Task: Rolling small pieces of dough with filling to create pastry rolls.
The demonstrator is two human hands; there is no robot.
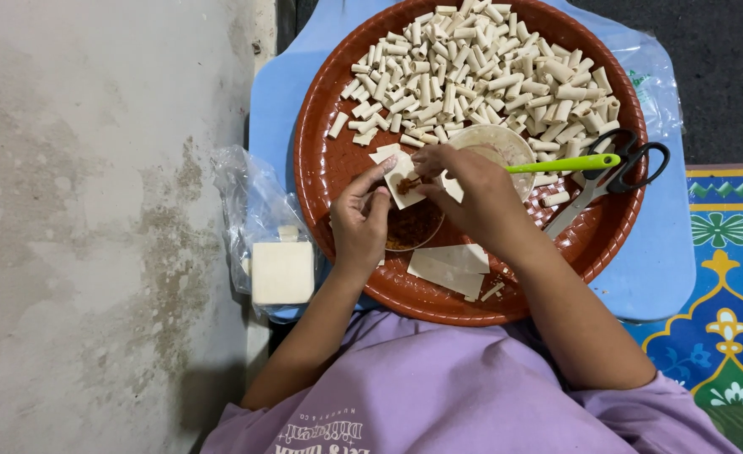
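Observation:
My left hand and my right hand meet over a round reddish-brown tray. Between their fingers is a small pale square wrapper with a dab of orange-brown filling on it. Both hands pinch its edges. Under the hands a small bowl of orange-brown filling is partly hidden. A heap of several small pale rolled pieces fills the far part of the tray.
A clear bowl holds a green-handled utensil. Black-handled scissors lie at the tray's right. Flat wrapper sheets lie at the near rim. A plastic bag with stacked wrappers sits left, on a blue stool.

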